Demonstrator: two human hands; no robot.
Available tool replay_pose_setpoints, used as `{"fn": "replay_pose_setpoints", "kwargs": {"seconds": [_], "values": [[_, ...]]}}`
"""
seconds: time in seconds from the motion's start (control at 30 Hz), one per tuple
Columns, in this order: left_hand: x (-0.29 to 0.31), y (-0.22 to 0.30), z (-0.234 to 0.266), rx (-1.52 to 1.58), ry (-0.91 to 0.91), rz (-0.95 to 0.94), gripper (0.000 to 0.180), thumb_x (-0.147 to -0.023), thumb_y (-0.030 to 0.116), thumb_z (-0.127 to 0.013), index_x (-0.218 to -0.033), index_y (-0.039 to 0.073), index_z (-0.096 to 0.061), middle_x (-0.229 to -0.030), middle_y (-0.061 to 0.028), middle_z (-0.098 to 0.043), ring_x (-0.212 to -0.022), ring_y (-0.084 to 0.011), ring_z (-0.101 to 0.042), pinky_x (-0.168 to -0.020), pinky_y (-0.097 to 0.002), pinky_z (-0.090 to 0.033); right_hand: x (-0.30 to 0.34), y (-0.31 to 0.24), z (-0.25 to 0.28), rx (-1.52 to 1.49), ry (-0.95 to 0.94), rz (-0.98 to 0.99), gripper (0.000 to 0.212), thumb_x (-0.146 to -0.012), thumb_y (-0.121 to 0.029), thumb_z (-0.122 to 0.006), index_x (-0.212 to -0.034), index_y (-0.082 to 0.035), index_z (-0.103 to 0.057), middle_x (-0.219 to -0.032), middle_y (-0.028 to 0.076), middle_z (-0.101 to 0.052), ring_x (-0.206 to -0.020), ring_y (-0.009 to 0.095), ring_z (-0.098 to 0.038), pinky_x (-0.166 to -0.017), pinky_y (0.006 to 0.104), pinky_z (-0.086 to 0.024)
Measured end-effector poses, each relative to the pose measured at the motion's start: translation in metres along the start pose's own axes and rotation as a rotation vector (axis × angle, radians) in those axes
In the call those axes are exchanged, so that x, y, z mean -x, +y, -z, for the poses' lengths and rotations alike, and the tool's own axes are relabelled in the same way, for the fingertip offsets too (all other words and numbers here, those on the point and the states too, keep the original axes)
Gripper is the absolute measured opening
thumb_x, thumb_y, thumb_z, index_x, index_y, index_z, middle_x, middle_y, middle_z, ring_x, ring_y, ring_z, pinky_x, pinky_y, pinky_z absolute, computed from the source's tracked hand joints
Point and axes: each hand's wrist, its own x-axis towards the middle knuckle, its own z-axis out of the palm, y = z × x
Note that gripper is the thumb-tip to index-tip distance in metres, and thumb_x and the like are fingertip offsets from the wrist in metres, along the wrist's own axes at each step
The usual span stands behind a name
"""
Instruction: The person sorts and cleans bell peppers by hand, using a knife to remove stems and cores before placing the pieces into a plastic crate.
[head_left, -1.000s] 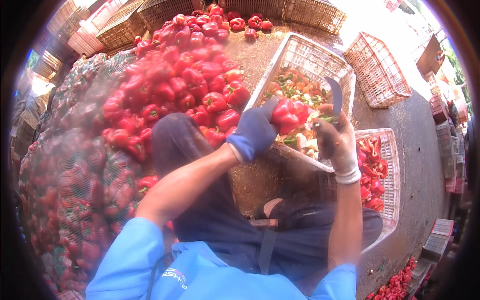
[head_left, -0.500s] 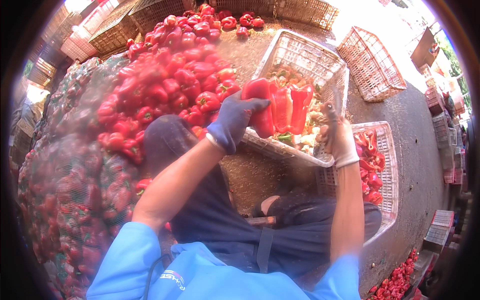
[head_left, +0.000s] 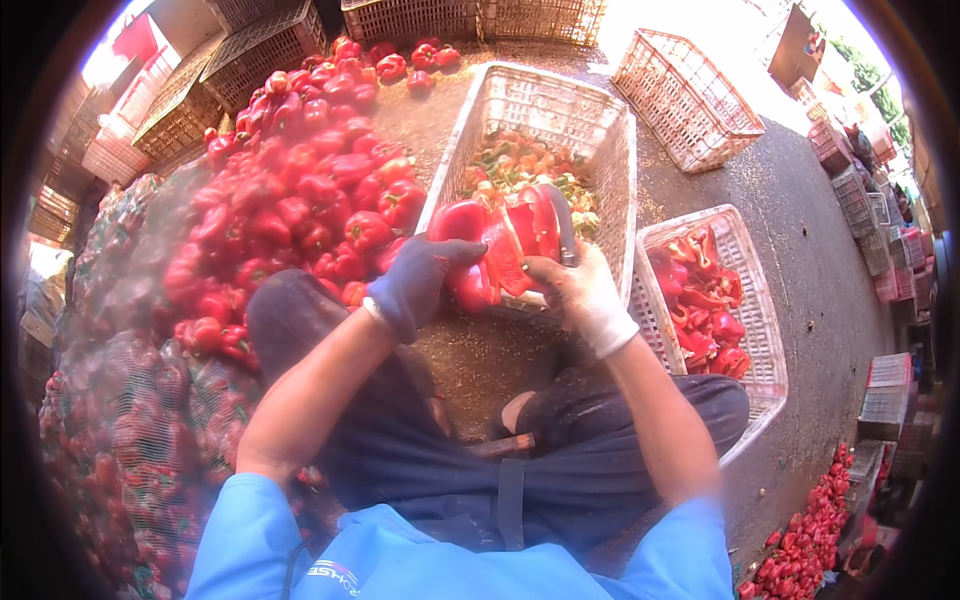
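A red bell pepper (head_left: 463, 224), cut open so that its pale inside shows, is gripped in my left hand (head_left: 412, 285), which wears a dark blue glove. My right hand (head_left: 585, 298), in a whitish glove with stained fingers, is closed around a knife (head_left: 562, 222). Its grey blade stands upright against the pepper's right side, and its handle is mostly hidden by my fingers. Both hands are over the near edge of a white plastic crate (head_left: 545, 105). Inside lie pepper cores and pale green scraps (head_left: 525, 165).
Whole red peppers (head_left: 300, 190) are heaped at the left, beside filled mesh sacks (head_left: 150, 440). A second crate (head_left: 768, 375) at my right holds red pepper pieces (head_left: 705, 300). Another crate (head_left: 685, 100) stands farther back. More crates (head_left: 410, 20) line the far side.
My right hand has moved left and brought the knife from beside the crate to the pepper. The left hand still holds the pepper, now lower in view. The whole view has shifted.
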Motion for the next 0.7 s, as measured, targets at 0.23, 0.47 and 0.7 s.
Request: {"fn": "replay_pose_setpoints", "kwargs": {"seconds": [0.23, 0.47, 0.7], "values": [[0.02, 0.036, -0.039, 0.072, -0.404, 0.213, 0.034, -0.093, 0.014, -0.076, -0.119, -0.005, -0.067, -0.099, -0.0166, -0.076, -0.084, -0.0284, -0.078, -0.081, -0.0409, -0.065, 0.041, -0.027, 0.079, 0.102, 0.024, 0.288, 0.031, -0.092, -0.014, -0.083, -0.117, 0.001, -0.074, -0.091, 0.002, -0.075, -0.07, 0.005, -0.062, -0.06, 0.0231, -0.047], [-0.016, 0.053, -0.109, -0.502, -0.463, 0.033, 0.027, -0.087, 0.02, -0.076, -0.104, -0.001, -0.075, -0.089, -0.0103, -0.077, -0.078, -0.0178, -0.074, -0.072, -0.0346, -0.06, 0.089, 0.004, 0.218, 0.492, 0.513, 0.4, 0.031, -0.095, -0.011, -0.079, -0.123, 0.0, -0.073, -0.099, 0.008, -0.08, -0.081, 0.012, -0.072, -0.073, 0.0307, -0.058], [-0.068, 0.061, -0.239, -1.118, -0.657, -0.451, 0.033, -0.095, 0.04, -0.077, -0.115, 0.014, -0.082, -0.08, -0.0061, -0.073, -0.075, -0.0168, -0.071, -0.07, -0.0354, -0.057, 0.107, 0.059, 0.267, 0.79, 0.81, 0.255, 0.052, -0.095, -0.027, -0.084, -0.134, 0.003, -0.069, -0.122, 0.015, -0.078, -0.111, 0.022, -0.072, -0.095, 0.0375, -0.057]]}}
